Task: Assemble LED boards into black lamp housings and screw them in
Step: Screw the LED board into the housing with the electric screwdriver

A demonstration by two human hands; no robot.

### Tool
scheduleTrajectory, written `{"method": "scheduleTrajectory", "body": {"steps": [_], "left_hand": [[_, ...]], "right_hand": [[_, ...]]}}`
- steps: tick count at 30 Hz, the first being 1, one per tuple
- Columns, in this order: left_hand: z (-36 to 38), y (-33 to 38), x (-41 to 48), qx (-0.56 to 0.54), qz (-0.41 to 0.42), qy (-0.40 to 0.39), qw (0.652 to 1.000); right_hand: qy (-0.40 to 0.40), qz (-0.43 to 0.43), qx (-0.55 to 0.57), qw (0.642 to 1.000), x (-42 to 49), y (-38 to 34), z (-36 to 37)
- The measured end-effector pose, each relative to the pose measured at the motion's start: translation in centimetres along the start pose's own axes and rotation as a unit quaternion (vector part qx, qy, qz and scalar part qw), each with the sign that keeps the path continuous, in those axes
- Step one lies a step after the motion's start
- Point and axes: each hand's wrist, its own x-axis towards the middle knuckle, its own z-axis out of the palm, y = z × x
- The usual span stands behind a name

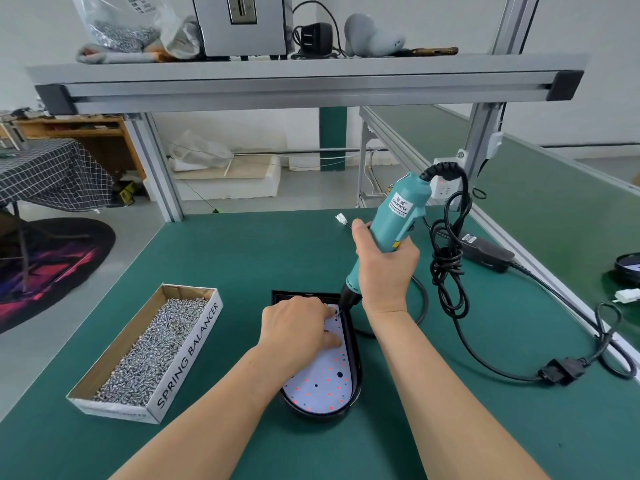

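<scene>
While the right hand (381, 268) holds a blue-green electric screwdriver (398, 216) with its fingers wrapped tight round the handle, the tool leans to the right and its thin tip points down at the top right corner of the LED board (325, 386). That board is white with little red dots and dark holes, and it lies inside a black lamp housing (355, 344), which sits on the green table (242, 258) right in front of the person. The left hand (294, 327) rests on the top part of the board, with the thumb lying flat on it and the fingers bent down next to the tip; I cannot tell if they pinch a screw. To the left of the housing, a little apart from it, is a long cardboard box (187, 358) with the words SPRING BALANCER on its side. It is full of small silver screws (156, 348). A black cord (446, 271) hangs from the top of the screwdriver in a tangled bunch and runs across the table on the right. Up on the shelf (304, 81), a clear plastic bag (117, 26) holds more shiny little bits.
</scene>
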Motion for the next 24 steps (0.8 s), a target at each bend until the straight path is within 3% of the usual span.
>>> {"method": "scheduleTrajectory", "body": {"steps": [24], "left_hand": [[0.14, -0.28, 0.04, -0.002, 0.004, 0.004, 1.0]], "right_hand": [[-0.012, 0.006, -0.003, 1.0, 0.03, -0.03, 0.07]]}}
